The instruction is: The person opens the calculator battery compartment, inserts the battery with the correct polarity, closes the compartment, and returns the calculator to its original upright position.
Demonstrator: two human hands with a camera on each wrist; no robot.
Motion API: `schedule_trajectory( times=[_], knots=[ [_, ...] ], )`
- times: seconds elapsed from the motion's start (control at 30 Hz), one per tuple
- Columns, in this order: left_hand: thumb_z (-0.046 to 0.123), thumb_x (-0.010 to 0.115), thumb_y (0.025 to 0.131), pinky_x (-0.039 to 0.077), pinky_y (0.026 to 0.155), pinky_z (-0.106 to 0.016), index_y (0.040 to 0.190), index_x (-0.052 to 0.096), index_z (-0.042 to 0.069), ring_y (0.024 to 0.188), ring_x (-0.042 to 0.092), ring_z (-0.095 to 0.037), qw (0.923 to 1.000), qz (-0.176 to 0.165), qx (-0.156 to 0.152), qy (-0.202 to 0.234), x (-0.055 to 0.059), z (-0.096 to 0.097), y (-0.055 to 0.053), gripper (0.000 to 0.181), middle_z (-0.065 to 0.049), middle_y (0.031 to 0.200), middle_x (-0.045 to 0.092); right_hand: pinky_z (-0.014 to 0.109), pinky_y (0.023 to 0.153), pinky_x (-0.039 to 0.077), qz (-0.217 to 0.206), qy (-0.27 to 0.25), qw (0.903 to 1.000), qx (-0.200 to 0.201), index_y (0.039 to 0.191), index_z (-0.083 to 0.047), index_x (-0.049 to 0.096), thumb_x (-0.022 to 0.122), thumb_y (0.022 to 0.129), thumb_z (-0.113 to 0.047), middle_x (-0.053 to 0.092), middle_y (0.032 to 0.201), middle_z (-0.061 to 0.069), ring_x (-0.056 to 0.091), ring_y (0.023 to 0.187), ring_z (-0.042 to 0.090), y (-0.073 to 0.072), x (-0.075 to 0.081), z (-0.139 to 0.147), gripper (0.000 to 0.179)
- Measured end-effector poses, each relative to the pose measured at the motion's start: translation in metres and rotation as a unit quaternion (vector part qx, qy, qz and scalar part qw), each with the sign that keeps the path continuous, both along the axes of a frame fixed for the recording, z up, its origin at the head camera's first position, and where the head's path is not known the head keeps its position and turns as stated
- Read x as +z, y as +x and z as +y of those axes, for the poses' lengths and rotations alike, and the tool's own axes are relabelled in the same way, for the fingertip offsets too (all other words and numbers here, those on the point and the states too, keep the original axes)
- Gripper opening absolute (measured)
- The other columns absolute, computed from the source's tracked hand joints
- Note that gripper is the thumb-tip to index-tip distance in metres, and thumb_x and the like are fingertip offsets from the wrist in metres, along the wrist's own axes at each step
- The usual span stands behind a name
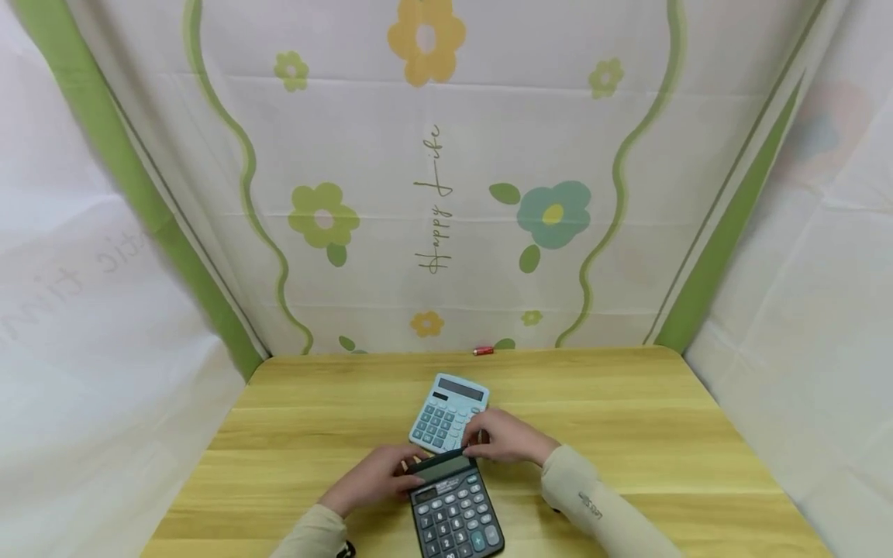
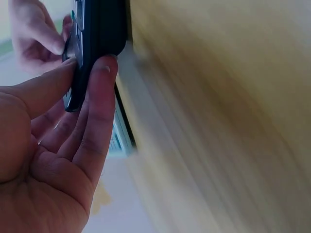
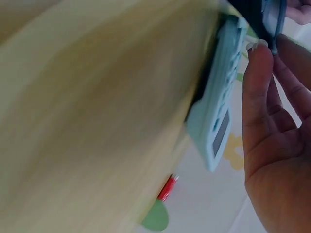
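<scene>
A black calculator (image 1: 456, 508) stands at the front middle of the table, its display end tipped up nearest the back. My left hand (image 1: 377, 477) pinches the left top corner, thumb over the display side and fingers beneath, as the left wrist view shows. At the right top corner, my right hand (image 1: 508, 436) pinches the edge between thumb and fingers. Just behind lies a light blue calculator (image 1: 449, 411), face up, with its lower edge partly hidden by the black one. In the right wrist view the blue calculator (image 3: 216, 107) is beside my right hand (image 3: 279, 145).
A small red cylinder with a silver end (image 1: 484, 351) lies at the back edge of the wooden table (image 1: 314, 411). White cloth with printed flowers (image 1: 432, 155) hangs behind the table, and more white cloth encloses both sides.
</scene>
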State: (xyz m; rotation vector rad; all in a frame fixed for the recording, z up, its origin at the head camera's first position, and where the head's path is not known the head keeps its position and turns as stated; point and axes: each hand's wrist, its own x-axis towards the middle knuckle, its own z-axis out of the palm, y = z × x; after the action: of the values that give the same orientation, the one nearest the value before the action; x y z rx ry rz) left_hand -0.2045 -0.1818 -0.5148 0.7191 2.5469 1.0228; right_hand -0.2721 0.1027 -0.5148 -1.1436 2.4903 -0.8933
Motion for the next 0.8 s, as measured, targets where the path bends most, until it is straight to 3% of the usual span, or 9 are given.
schedule_trajectory(
  times=[0.17,0.3,0.47,0.7,0.8],
  knots=[
    [0.022,0.077,0.095,0.054,0.072,-0.021,0.134,0.065,0.016,0.082,0.060,0.001,0.9995,0.022,-0.021,-0.011,-0.002,0.017,0.000,0.042,0.002,0.113,0.071,0.021,0.059,0.055,-0.024,-0.010,0.9995,-0.020,0.096,-0.021,0.079,0.074,0.097,-0.024,0.069,0.082,-0.015,0.062,0.067,0.003,0.000,-0.004,0.022,0.005],
    [0.020,0.082,0.090,0.057,0.074,-0.020,0.145,0.056,0.010,0.085,0.064,0.000,0.9998,0.011,-0.017,0.008,-0.003,0.025,0.003,0.062,-0.004,0.124,0.067,0.022,0.063,0.056,-0.027,-0.016,0.9990,-0.032,0.096,-0.021,0.078,0.073,0.098,-0.024,0.069,0.084,-0.015,0.063,0.071,0.005,0.001,-0.006,0.040,0.006],
    [0.019,0.088,0.082,0.059,0.086,-0.022,0.155,0.046,0.008,0.097,0.068,-0.006,0.9996,0.009,-0.020,0.020,-0.003,0.033,0.009,0.085,-0.007,0.141,0.056,0.024,0.063,0.056,-0.033,-0.019,0.9983,-0.045,0.095,-0.019,0.077,0.073,0.098,-0.025,0.069,0.085,-0.014,0.063,0.071,0.005,0.001,-0.006,0.058,0.008],
    [0.026,0.095,0.070,0.054,0.104,-0.029,0.164,0.027,0.007,0.111,0.065,-0.006,0.9996,0.016,-0.025,-0.005,-0.007,0.052,0.021,0.118,-0.014,0.171,0.024,0.026,0.061,0.057,-0.042,-0.019,0.9964,-0.071,0.097,-0.019,0.077,0.072,0.099,-0.021,0.070,0.086,-0.011,0.065,0.070,0.009,0.001,-0.005,0.076,0.006],
    [0.032,0.097,0.066,0.046,0.115,-0.036,0.165,0.021,0.007,0.130,0.059,-0.017,0.9982,0.035,-0.032,-0.037,-0.006,0.060,0.025,0.127,-0.015,0.173,0.015,0.027,0.060,0.058,-0.057,-0.025,0.9946,-0.083,0.097,-0.017,0.077,0.072,0.099,-0.020,0.070,0.086,-0.007,0.066,0.069,0.012,0.003,-0.003,0.083,0.007]
  ],
)
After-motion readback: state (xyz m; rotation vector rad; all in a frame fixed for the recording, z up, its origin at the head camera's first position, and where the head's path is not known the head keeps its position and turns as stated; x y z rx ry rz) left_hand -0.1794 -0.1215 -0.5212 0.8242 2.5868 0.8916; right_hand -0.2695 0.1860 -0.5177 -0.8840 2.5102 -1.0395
